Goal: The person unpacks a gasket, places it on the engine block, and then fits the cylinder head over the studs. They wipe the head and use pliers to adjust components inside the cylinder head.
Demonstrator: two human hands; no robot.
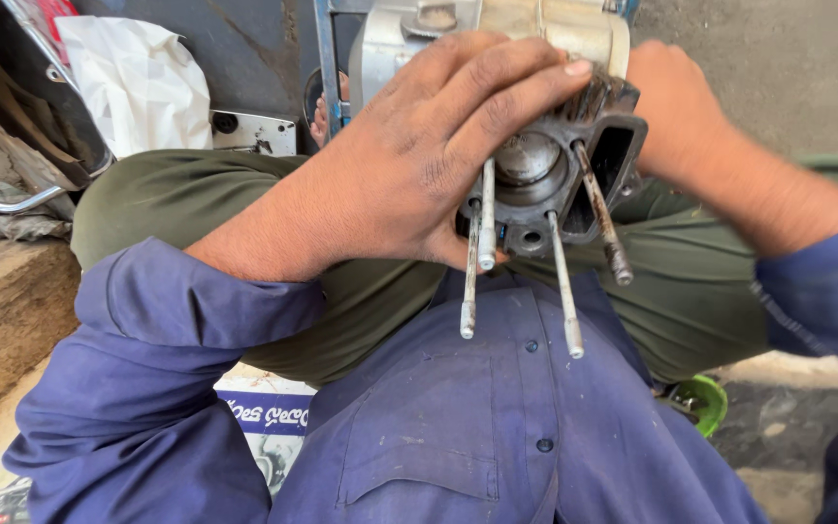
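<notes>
Person: sits with knees up, blue sleeves and blue shirt filling the lower frame, olive trousers [361, 291] across the middle.
Engine block: the pale casing [535, 29] sits at top centre, braced on the lap; it is cut off by the top edge.
Cylinder: a dark finned cylinder [613, 136] rides on the casing just right of centre, its round bore facing the camera.
Left hand: the left hand [409, 165] lies spread flat over the cylinder's left side, fingers stretched towards the upper right, pressing rather than pinching.
Right hand: the right hand [671, 107] curls behind the cylinder at upper right; whether it grips or only steadies I cannot tell.
Studs: four long studs [564, 291] stick out towards the chest, one rustier at the right.
Doing it well: I would judge an even push from both sides best, keeping the cylinder square to the studs so it does not bind.
Surroundings: a white bag [138, 78] at upper left, printed paper [264, 417] at lower left, something green [705, 398] at lower right.
Hard to make out: the right fingertips and the casing's far side are hidden.
</notes>
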